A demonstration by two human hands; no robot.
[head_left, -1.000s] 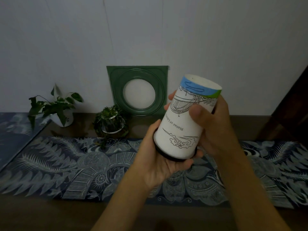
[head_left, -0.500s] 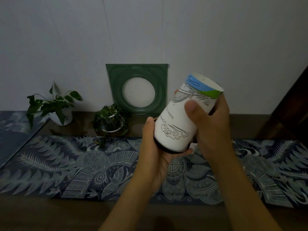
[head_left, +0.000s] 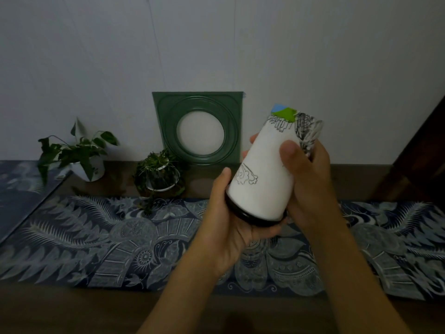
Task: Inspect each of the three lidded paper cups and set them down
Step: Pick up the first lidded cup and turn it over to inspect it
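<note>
You hold the paper cup [head_left: 265,174] upside down in the air above the patterned cloth [head_left: 101,242], just right of centre, its black lid [head_left: 250,216] at the bottom and its base tipped toward one o'clock. Your left hand [head_left: 231,227] cups the lid end, thumb curled up the side. Your right hand [head_left: 305,179] wraps the cup's wall, thumb pressed on the front. What is inside the cup cannot be seen.

At ten o'clock two pots [head_left: 88,168] hold leafy plants [head_left: 157,174]. A green square frame [head_left: 197,127] leans on the pale wall [head_left: 216,39] at twelve o'clock. The cloth lies on a dark wooden table [head_left: 72,312].
</note>
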